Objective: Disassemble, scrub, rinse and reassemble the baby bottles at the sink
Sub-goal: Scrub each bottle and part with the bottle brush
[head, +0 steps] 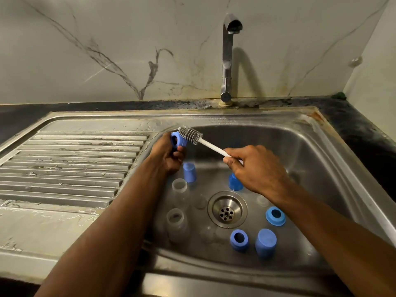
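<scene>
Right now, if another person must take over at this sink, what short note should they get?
Left hand grips a blue collar ring; right hand holds the bottle brush against it.
Sink basin: two clear bottles, blue caps and other blue rings lie apart. Faucet shows no water.
Done: disassembly.
Left: scrubbing the remaining parts, rinse, reassembly.
</scene>
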